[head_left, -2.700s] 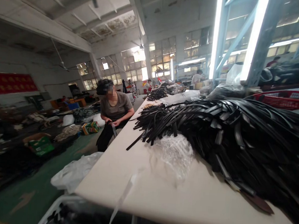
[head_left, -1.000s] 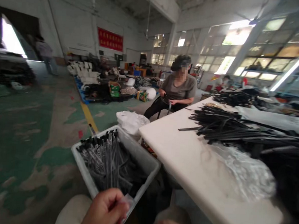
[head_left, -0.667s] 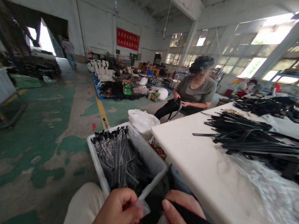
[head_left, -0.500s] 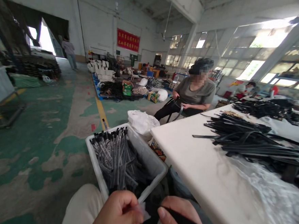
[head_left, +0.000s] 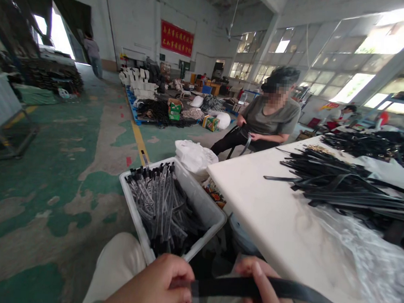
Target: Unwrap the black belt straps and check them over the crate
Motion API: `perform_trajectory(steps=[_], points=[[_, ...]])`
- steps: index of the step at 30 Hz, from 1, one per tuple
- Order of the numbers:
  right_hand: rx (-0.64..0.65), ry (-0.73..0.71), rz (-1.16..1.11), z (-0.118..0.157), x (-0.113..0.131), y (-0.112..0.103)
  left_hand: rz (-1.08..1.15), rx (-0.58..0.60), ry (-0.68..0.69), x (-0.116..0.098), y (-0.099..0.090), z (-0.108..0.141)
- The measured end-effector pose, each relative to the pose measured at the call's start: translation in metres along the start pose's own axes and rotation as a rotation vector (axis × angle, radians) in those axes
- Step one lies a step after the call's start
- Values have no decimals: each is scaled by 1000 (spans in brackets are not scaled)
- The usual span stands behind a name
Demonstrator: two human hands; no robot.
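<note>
Low in front of me, my left hand (head_left: pixel 168 283) pinches a clear plastic sleeve (head_left: pixel 195 289) at the end of a long flat black strap (head_left: pixel 227 287). My right hand (head_left: pixel 268 290) grips that strap a little way from the end, thumb on top. From there the strap runs off to the right, past the table's near edge. Just beyond my hands stands a white plastic bin (head_left: pixel 214 224) full of black straps in clear sleeves (head_left: pixel 160 199). Part of the strap's end is hidden in the left fingers.
The white table (head_left: pixel 241 182) on the right bears a pile of loose black straps (head_left: pixel 345 180) and crumpled clear plastic (head_left: pixel 363 260). A white sack (head_left: pixel 195 155) stands behind the bin. Across the table corner sits another person (head_left: pixel 270 114) handling a strap.
My hands have drawn level, and the strap now lies across between them with its end at the plastic sleeve. Before, strap and plastic were apart. The camera has tilted slightly down.
</note>
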State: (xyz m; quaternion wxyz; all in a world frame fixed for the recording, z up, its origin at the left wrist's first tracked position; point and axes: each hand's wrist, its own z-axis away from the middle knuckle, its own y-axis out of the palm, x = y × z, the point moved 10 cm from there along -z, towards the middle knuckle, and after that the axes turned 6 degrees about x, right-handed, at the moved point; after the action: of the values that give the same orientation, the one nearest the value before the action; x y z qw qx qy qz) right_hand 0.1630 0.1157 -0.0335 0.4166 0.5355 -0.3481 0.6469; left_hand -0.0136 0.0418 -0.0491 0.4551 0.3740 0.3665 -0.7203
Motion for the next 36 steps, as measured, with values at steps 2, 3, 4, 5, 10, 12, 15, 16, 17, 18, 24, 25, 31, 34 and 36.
perform_trajectory(steps=[2,3,4,5,10,12,15,16,17,18,24,25,31,34,36], points=[[-180,-17,54,5,5,-16,14,36,60,-14,4,-5],[-207,-70,116,7,12,-17,39,59,77,-20,7,-8],[-217,-124,175,8,20,-15,74,84,81,-23,10,-11],[-231,-165,219,9,25,-15,107,112,80,-26,12,-15],[-299,-81,151,13,22,-28,104,172,82,-28,15,-25],[-287,-95,157,16,27,-30,118,202,82,-26,17,-26],[-220,-136,190,18,35,-26,109,197,88,-24,18,-27],[-195,-134,195,19,35,-24,77,185,95,-24,18,-27],[-169,-138,206,19,36,-22,34,179,105,-26,19,-28],[-140,-153,224,18,37,-18,-9,185,116,-28,21,-29],[21,-263,176,6,29,16,-108,250,224,-59,41,-38],[30,-259,96,3,26,17,-146,193,257,-65,36,-40],[-343,-283,-441,6,36,-68,-490,-53,323,-71,-9,-47],[-582,-379,-125,24,60,-96,-501,-113,335,-72,-20,-53],[-558,-371,66,26,68,-82,-482,-164,361,-78,-20,-57]])
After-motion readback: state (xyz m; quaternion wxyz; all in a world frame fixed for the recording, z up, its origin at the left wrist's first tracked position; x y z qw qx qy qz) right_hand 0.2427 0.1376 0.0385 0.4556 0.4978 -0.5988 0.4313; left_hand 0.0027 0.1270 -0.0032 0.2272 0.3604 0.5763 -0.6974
